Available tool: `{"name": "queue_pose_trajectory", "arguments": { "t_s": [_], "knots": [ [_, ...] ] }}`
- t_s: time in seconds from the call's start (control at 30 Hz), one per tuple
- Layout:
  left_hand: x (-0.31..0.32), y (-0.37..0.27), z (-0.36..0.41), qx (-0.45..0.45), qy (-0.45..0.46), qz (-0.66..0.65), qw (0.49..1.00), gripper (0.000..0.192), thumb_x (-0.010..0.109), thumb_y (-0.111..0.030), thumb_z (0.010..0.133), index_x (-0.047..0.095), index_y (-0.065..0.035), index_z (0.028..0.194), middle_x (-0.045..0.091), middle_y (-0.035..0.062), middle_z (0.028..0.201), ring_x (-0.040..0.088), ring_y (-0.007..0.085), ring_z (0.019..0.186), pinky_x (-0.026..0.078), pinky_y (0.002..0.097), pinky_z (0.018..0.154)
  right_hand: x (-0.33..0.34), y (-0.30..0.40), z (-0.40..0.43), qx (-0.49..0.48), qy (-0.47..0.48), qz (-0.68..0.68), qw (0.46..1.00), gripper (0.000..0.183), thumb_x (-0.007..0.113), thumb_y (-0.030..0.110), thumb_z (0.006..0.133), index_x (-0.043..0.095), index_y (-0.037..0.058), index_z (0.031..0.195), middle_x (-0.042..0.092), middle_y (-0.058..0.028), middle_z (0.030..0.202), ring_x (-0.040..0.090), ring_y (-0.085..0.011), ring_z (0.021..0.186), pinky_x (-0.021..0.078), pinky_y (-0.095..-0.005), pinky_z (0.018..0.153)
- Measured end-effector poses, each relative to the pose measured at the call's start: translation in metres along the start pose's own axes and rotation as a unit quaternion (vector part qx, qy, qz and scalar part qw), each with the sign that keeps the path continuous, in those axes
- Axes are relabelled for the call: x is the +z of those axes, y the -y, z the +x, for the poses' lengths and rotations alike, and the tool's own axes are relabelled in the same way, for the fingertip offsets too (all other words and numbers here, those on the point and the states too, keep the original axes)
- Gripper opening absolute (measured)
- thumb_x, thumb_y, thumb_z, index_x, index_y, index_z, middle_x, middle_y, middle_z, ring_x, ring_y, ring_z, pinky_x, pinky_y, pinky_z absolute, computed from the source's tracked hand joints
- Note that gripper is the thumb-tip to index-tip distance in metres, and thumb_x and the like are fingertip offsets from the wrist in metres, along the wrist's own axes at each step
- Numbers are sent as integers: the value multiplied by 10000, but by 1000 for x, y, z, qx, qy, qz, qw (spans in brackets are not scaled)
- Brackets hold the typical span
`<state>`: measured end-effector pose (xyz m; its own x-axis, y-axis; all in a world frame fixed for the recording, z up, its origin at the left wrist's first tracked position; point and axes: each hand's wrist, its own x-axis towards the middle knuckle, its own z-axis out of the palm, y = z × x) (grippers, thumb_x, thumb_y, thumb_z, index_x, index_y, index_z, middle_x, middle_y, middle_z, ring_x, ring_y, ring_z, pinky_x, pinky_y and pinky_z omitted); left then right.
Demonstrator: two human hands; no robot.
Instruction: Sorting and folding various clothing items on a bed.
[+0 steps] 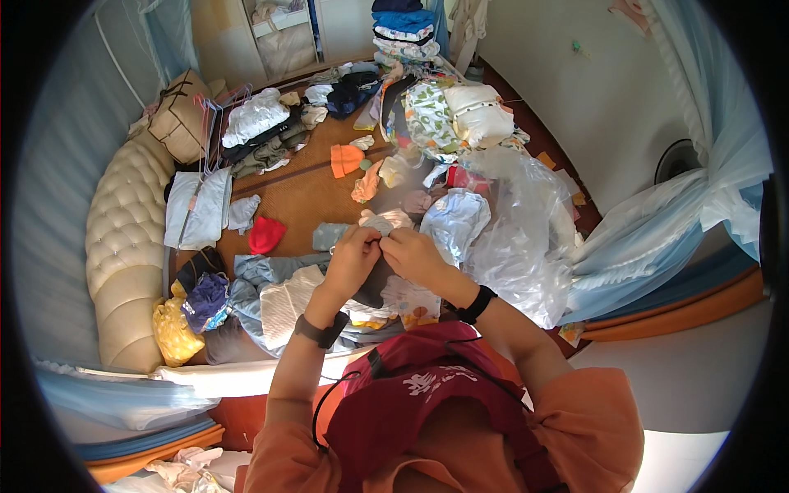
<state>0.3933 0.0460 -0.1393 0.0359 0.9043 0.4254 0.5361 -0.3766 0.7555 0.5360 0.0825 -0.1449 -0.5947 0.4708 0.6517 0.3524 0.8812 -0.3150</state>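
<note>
My left hand and my right hand meet at the middle of the view, fingertips pinched on the upper edge of a dark grey cloth item, which hangs between them. Its exact kind cannot be told. Just beyond the fingers lie a striped grey and pinkish cloth and a grey-blue folded cloth. A cream textured cloth is spread left of my left wrist. Beside my right hand rests a light blue garment. A red knit hat and an orange knit hat lie farther off.
Clothes piles cover much of the brown mat. Clear plastic bags lie at right, a tufted headboard at left. Hangers, a yellow bundle and a tall stack of folded cloths stand around. Blue netting hangs at right.
</note>
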Motion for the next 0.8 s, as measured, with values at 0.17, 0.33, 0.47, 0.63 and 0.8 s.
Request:
{"name": "queue_pose_trajectory", "arguments": {
  "t_s": [0.17,0.33,0.47,0.63,0.8],
  "knots": [
    [-5,-1,-5,20,3,68,997,122,532,-12,696,524,-24,818,508,120,811,542,275,680,446,314,574,4,-9,-2,87,25,178,980,84,527,97,728,484,31,758,469,-68,598,499,-167,555,399,-281,480],
    [-11,-8,-7,112,45,83,989,152,536,14,697,522,-41,839,500,79,847,540,230,748,438,296,605,-11,-22,-2,338,154,493,786,146,500,151,803,511,28,880,508,-13,639,494,-73,543,418,-186,481],
    [-8,-6,-9,93,45,-18,995,193,564,75,664,543,-33,822,435,77,840,475,199,761,396,235,626,-18,-20,-3,358,184,521,752,141,504,131,797,508,14,874,508,-12,655,496,-74,556,418,-190,500],
    [5,-2,-13,103,20,-35,994,168,549,84,683,549,-30,807,439,65,826,476,150,702,388,209,564,-12,-19,-15,350,118,568,736,120,506,86,785,507,8,875,513,-25,683,508,-88,600,429,-204,558],
    [20,0,-15,-26,4,-216,976,170,512,103,713,518,-25,825,454,32,855,470,77,695,378,172,569,-20,-27,-17,353,134,614,694,114,494,60,785,503,6,885,523,-42,712,512,-100,614,435,-212,570]
  ]
}}
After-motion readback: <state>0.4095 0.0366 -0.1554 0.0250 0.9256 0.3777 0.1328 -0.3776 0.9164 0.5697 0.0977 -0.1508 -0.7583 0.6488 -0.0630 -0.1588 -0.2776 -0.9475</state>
